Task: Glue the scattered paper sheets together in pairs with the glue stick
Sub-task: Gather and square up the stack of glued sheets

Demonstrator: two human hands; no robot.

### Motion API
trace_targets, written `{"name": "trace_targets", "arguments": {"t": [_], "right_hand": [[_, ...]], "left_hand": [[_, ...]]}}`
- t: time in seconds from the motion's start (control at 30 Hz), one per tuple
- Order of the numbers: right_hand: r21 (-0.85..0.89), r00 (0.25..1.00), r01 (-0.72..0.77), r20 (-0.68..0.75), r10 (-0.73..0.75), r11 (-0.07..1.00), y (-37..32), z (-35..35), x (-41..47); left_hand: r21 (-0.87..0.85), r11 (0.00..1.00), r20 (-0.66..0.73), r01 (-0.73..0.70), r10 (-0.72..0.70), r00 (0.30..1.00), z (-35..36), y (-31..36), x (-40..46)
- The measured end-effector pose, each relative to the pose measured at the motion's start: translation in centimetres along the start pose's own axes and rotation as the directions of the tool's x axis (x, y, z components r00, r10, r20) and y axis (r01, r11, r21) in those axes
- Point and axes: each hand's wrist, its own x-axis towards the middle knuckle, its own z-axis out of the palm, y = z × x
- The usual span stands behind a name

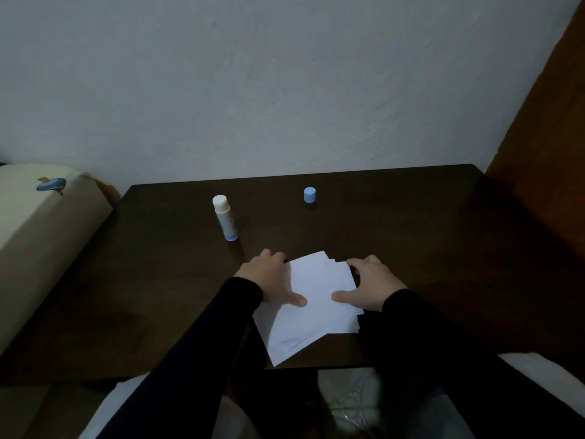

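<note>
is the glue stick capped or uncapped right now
Uncapped. The glue stick stands upright with its white glue end bare, and its blue cap sits apart on the table, to the right.

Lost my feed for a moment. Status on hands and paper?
Left hand and right hand on paper stack, thumbs pressing. Glue stick upright, uncapped; cap apart. Nothing obstructing.

left hand (269, 280): fingers curled, thumb extended | right hand (370, 285): fingers curled, thumb extended
</note>
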Motion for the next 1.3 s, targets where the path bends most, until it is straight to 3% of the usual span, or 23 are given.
{"name": "trace_targets", "arguments": {"t": [0.13, 0.33, 0.53, 0.83, 1.03, 1.2, 1.3], "right_hand": [[-0.061, 1.0, -0.004, 0.009, 0.005, 0.998, -0.1, 0.1, -0.2], [-0.096, 0.999, 0.012, 0.033, -0.009, 0.995, -0.2, -0.2, -0.4], [-0.054, 0.999, -0.004, 0.036, 0.006, 0.999, -0.4, -0.2, -0.4], [-0.002, 0.999, -0.019, 0.026, 0.019, 1.0, -0.3, -0.1, -0.1], [0.153, 0.998, -0.055, -0.024, 0.059, 0.987, -0.2, -0.5, 0.2], [0.608, 0.985, -0.02, -0.126, 0.121, 0.793, -0.7, -1.8, 0.3], [0.732, 0.991, 0.097, -0.135, 0.004, 0.675, -1.3, -1.5, 0.1]], "left_hand": [[0.005, 1.0, 0.011, 0.018, -0.018, 1.0, -0.2, 0.1, -0.2], [-0.149, 0.985, 0.149, 0.085, -0.063, 0.987, -1.1, 0.7, -0.6], [0.047, 0.999, 0.137, 0.007, -0.014, 0.99, -1.1, 0.9, -0.1], [-0.369, 0.926, 0.233, 0.073, 0.016, 0.972, -1.6, 0.1, -0.8], [-0.675, 0.735, 0.175, 0.059, 0.082, 0.981, -1.7, -1.0, -1.0], [-0.958, 0.272, -0.105, -0.088, -0.049, 0.993, -1.8, -1.1, -1.7], [-0.982, 0.064, -0.182, -0.175, -0.132, 0.974, -1.1, 0.3, -2.3]]}}
